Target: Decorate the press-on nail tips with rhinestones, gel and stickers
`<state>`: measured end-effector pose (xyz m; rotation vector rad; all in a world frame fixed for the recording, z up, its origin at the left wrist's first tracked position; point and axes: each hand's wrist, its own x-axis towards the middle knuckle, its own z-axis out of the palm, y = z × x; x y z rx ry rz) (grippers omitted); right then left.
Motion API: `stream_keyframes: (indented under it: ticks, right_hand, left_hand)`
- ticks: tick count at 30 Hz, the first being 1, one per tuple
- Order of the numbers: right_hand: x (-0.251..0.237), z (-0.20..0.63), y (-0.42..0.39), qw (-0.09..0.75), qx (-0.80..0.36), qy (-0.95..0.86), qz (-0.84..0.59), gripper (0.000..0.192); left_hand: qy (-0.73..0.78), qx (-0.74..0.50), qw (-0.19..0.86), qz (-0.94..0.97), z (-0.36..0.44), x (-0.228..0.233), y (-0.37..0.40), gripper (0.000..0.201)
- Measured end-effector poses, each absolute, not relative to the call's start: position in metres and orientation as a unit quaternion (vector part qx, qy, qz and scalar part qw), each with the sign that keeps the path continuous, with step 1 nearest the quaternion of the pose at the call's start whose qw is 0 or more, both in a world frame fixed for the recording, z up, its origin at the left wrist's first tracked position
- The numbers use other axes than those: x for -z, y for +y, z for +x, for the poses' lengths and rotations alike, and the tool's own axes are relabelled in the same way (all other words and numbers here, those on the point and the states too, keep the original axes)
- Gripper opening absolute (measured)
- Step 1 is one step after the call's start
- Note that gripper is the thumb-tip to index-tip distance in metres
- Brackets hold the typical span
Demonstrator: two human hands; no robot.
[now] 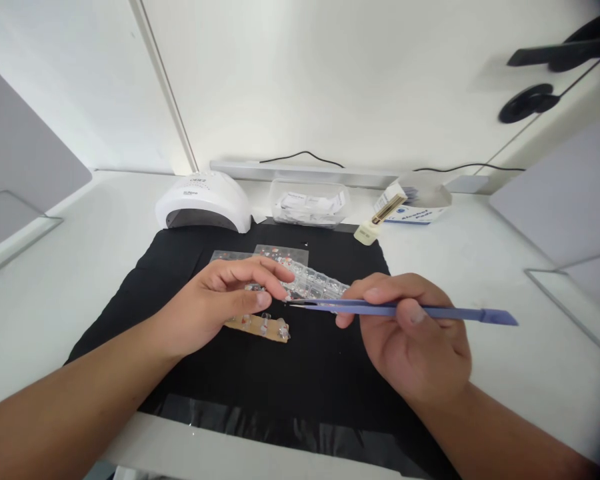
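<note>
Blue tweezers [450, 313] lie across the fingers of my right hand [415, 340], which is closed around them. Their thin tips point left and reach the fingertips of my left hand [225, 293]. That hand hovers palm inward, thumb and fingers apart. Something tiny and pale shows at the tweezer tips, too small to name. Below my left hand is a tan strip [255, 327] bearing clear, decorated pieces that look like nail tips. Behind both hands sits a clear compartment box [325, 283] of small sparkling bits; my left hand partly hides it.
A black mat [300, 380] covers the white table. Along the back stand a white nail lamp [205, 200], a clear tub [310, 203] of packets, and an alcohol pads box [420, 210]. A gold-capped bottle [370, 230] lies tilted at the mat's far right corner.
</note>
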<state>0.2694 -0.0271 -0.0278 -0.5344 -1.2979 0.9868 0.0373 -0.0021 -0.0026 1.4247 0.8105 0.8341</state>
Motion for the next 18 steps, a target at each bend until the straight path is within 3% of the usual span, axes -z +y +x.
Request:
stream_keyframes:
  ticks: [18]
  right_hand:
    - [0.0266,0.2700,-0.0271,0.649,-0.454,-0.570,-0.216,0.020]
  left_hand:
    - [0.333,-0.371,0.650,0.574,0.0363,0.0038,-0.0022,0.009]
